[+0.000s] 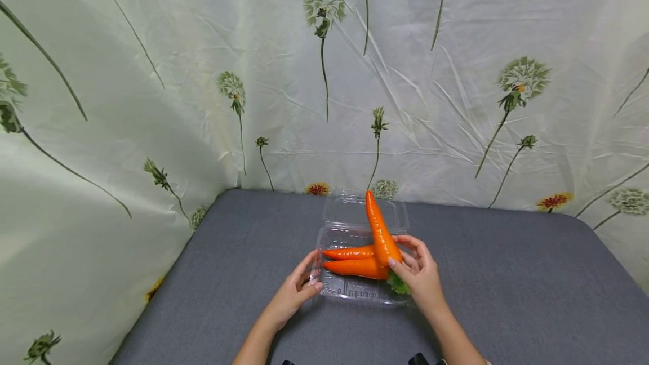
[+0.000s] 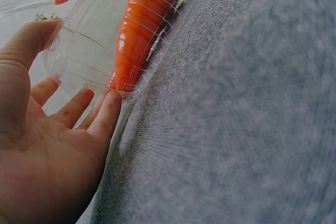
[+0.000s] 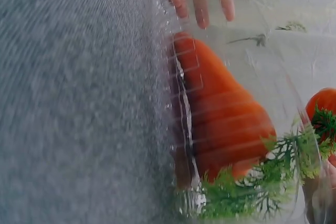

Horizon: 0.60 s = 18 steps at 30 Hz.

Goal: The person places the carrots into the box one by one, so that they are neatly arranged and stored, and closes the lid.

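A clear plastic clamshell box (image 1: 350, 297) stands on the grey surface with its lid (image 1: 350, 210) tipped back. Two orange carrots lie in it side by side, tips leftward; the front carrot (image 1: 352, 268) and the rear carrot (image 1: 347, 253) both show. My left hand (image 1: 292, 294) holds the box's left end, thumb at the rim and fingers along the outer wall. Between thumb and fingers, my right hand (image 1: 423, 280) grips a third carrot (image 1: 382, 238) by its thick end, above the others. Its tip points away from me. Green leaves (image 1: 398, 283) show under this hand.
Grey cloth (image 1: 507, 275) covers the table around the box. A pale curtain (image 1: 284, 72) with a dandelion print hangs behind the table and along its left side. Two small dark objects (image 1: 418, 359) show at the bottom edge, between the forearms.
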Each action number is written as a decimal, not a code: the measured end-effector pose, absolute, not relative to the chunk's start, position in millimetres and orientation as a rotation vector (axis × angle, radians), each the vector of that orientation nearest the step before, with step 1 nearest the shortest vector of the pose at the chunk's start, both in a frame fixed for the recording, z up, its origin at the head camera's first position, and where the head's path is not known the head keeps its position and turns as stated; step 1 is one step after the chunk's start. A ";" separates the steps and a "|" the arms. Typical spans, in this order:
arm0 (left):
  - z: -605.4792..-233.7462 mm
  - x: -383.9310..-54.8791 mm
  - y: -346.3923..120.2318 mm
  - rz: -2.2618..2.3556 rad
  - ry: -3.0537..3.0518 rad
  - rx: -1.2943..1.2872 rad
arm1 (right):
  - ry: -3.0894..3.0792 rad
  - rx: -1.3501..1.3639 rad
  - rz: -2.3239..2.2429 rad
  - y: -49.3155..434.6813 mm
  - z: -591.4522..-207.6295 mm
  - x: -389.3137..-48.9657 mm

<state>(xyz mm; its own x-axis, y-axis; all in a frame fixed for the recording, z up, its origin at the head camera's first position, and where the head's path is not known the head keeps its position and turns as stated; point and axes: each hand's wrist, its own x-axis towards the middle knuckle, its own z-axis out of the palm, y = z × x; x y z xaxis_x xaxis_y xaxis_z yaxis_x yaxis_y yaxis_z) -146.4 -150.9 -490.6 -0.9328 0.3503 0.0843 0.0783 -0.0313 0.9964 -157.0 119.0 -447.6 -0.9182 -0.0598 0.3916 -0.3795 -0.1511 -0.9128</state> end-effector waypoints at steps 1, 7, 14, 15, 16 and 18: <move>-490.9 -146.5 -151.0 2.073 2.044 0.460 | -1.892 0.508 2.174 120.2 -448.0 -157.0; -491.4 -146.4 -151.4 2.068 2.048 0.455 | -1.874 0.637 2.140 129.0 -452.2 -157.4; -488.4 -146.1 -151.0 2.067 2.037 0.425 | -1.860 0.726 2.153 136.8 -456.4 -156.7; -486.8 -145.8 -150.8 2.065 2.034 0.418 | -1.863 0.744 2.147 137.5 -456.8 -157.0; -484.3 -145.0 -150.4 2.063 2.032 0.415 | -1.872 0.760 2.137 138.4 -457.2 -157.3; -478.7 -143.2 -149.5 2.057 2.035 0.411 | -1.894 0.790 2.118 139.9 -457.9 -157.9</move>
<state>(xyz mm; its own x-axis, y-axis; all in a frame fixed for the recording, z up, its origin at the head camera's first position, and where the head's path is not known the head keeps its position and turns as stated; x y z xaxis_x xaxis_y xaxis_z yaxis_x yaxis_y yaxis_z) -143.2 -149.5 -478.7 -0.9370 0.3466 0.0440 0.0402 -0.0181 0.9990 -157.9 139.9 -457.9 -0.8393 -0.2036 0.5041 -0.4783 -0.1643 -0.8627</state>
